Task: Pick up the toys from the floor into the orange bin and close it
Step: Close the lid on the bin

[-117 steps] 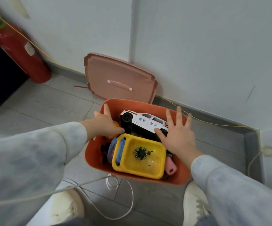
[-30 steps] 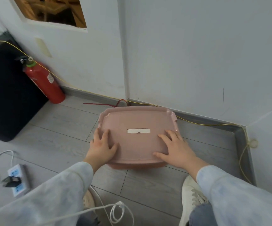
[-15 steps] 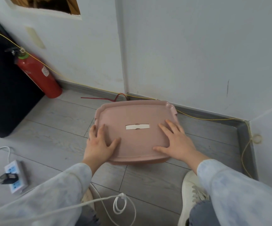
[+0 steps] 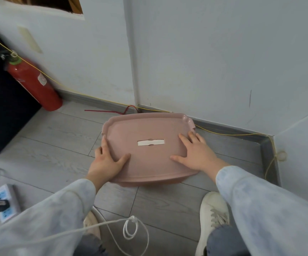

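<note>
The grey wood-grain plank floor (image 4: 47, 137) meets white walls (image 4: 205, 52) at a grey skirting. On the floor, close to the corner of the wall, stands the orange plastic bin, of which only a thin strip (image 4: 160, 184) shows beneath the near edge of its dusty-pink rounded plastic lid (image 4: 149, 159). The lid lies flat over the bin, a white strip handle (image 4: 151, 142) at its centre. A red cylindrical fire extinguisher (image 4: 33, 84) leans against the wall at the far left, well apart from the bin.

The left hand (image 4: 106, 163) lies on the lid's near left corner, fingers spread flat, thumb pointing inward; it grasps nothing. The right hand (image 4: 195, 154) rests palm-down on the right side of the lid, fingers open and flat likewise. Both sleeves are pale grey-blue. A white laced shoe (image 4: 212, 215) stands near the bin, a white power strip (image 4: 5, 200) lies at the left, and a thin white looped cord (image 4: 131, 226) runs across the foreground.
</note>
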Motion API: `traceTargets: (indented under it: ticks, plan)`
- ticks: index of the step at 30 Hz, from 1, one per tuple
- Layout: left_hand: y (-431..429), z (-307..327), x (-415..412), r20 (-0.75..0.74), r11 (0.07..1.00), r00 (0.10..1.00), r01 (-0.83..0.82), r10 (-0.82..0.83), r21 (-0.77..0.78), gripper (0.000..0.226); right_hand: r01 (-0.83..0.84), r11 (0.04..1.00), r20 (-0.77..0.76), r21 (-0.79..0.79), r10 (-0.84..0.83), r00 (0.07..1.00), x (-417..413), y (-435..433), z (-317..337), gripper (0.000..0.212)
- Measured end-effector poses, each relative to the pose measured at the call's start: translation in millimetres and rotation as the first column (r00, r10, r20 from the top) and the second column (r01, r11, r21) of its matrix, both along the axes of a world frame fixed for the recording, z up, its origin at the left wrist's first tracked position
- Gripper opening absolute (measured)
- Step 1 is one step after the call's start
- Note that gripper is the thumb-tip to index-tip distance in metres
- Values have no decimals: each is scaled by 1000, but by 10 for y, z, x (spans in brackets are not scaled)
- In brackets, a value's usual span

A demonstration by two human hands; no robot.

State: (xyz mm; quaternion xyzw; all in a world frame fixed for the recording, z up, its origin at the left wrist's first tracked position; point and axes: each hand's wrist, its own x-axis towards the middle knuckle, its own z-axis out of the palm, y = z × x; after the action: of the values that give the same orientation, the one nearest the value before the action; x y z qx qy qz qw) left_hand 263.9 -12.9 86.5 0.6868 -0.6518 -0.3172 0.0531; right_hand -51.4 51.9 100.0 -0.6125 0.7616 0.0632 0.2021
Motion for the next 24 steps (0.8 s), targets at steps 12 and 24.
traceTargets:
  ticks: [12,24]
  plan:
    - [131,72,-237,-87,992,991,108,-103,59,142,-289,839,-190,461,411,892,-462,-150,707,110]
    - [-103,18,-949,-33,967,966,256,-256,1,141,-235,970,-169,59,242,956,-859,-288,379,91]
